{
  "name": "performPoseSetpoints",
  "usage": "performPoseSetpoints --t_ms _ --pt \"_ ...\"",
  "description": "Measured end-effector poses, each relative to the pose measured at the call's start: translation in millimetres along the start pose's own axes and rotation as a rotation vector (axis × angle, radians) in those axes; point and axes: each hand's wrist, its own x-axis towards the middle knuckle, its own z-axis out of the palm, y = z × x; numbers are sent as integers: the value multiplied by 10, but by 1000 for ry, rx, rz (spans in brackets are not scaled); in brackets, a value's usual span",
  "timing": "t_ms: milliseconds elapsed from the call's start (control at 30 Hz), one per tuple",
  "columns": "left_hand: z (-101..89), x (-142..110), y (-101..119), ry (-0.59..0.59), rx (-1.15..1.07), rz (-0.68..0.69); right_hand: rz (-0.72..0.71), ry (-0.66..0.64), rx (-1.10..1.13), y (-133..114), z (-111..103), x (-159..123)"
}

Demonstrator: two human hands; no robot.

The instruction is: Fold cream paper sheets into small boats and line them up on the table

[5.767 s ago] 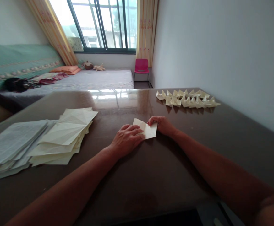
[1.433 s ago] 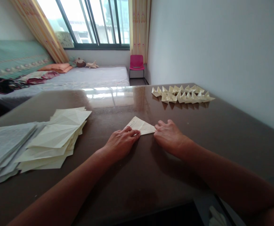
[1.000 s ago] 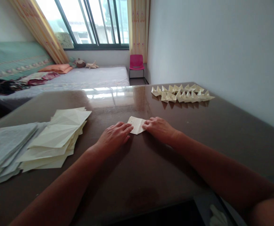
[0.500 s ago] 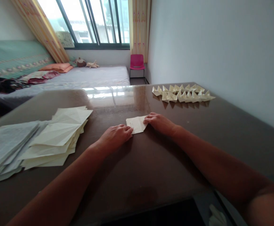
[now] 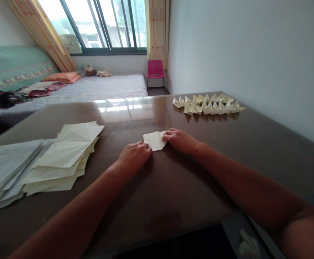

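Observation:
A small folded cream paper piece [image 5: 155,139] lies on the dark glossy table [image 5: 173,187] in front of me. My left hand [image 5: 134,157] rests with curled fingers against the paper's left lower edge, pressing it down. My right hand [image 5: 180,140] presses its fingertips on the paper's right edge. Both hands pinch down on the same sheet.
A stack of cream creased sheets [image 5: 65,154] and grey printed sheets [image 5: 5,169] lies at the left. Several finished folded paper shapes [image 5: 208,105] sit in rows at the far right by the wall. Beyond the table are a bed [image 5: 92,90] and a pink chair [image 5: 155,70].
The paper went from a wide triangle to a smaller, squarer folded piece. Both hands moved closer together and slightly away from me, pressing its edges.

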Motion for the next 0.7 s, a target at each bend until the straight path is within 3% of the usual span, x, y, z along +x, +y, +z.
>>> performPoseSetpoints --t_ms 267,467,700 --pt "16 -54 14 192 3 33 -54 -14 180 -20 -109 -35" --pt "-5 -128 46 118 -142 158 -161 -90 364 -18 -223 -80" --pt "79 -68 -127 78 -413 110 -154 -122 362 -67 -233 -80"
